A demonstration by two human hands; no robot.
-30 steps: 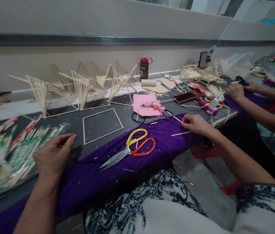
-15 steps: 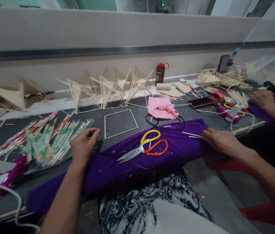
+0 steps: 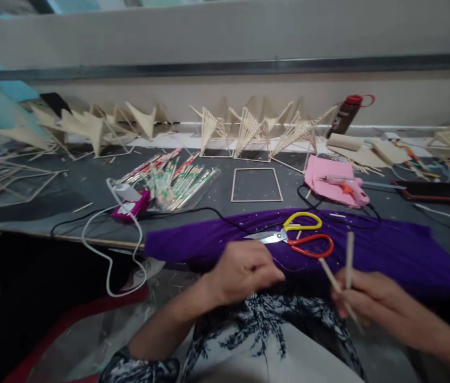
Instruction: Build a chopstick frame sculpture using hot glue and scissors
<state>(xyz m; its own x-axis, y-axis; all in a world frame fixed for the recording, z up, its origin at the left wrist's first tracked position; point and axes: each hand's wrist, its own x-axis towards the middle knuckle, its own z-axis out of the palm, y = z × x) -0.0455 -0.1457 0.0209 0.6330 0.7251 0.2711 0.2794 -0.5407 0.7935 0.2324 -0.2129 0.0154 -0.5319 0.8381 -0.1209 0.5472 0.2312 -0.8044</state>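
Back from the far side of the cloth to the lap: both hands, with two sticks now raised in the right

Half a second ago the right hand (image 3: 368,300) lay low at the right end of the purple cloth (image 3: 193,236), with the sticks pointing left over it; now it is nearer the body and the two thin sticks (image 3: 350,255) point up. It grips both between thumb and fingers. One stands nearly upright; the other slants, its upper end leaning left and its lower end showing below the fingers.

The left hand (image 3: 243,271) has come away from beside the wooden frame (image 3: 257,201) and is now near the cloth's front edge, curled closed, thumb against forefinger. The sticks are to its right, well apart from it.

Scissors (image 3: 280,236) lie on the cloth beyond the two hands, blades to the left, red handle nearest the slanting stick. Farther off, the frame lies flat on the grey table (image 3: 89,183), between bagged sticks (image 3: 187,186) and a pink glue gun (image 3: 342,182).
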